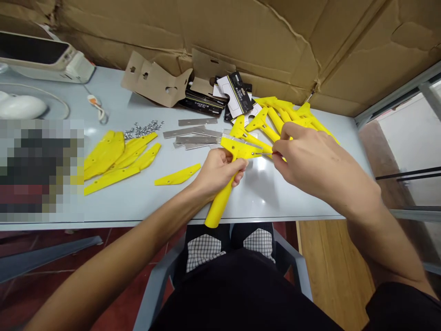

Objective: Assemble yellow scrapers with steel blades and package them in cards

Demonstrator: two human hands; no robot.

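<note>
My left hand is closed around the neck of a yellow scraper, whose handle slants down toward the table's front edge. In my right hand is a screwdriver; its thin metal shaft reaches the right end of the scraper's head, and the fingers hide its handle. Just behind the scraper lie several flat metal blades. A loose yellow blade cover rests left of my left hand, with a pile of similar yellow pieces farther left. Small screws are heaped behind that pile.
Several yellow scrapers are piled at the back right, beside black-and-white packaging cards. An opened cardboard box stands behind the blades. A device with a dark screen occupies the back left. Tall cardboard lines the table's rear.
</note>
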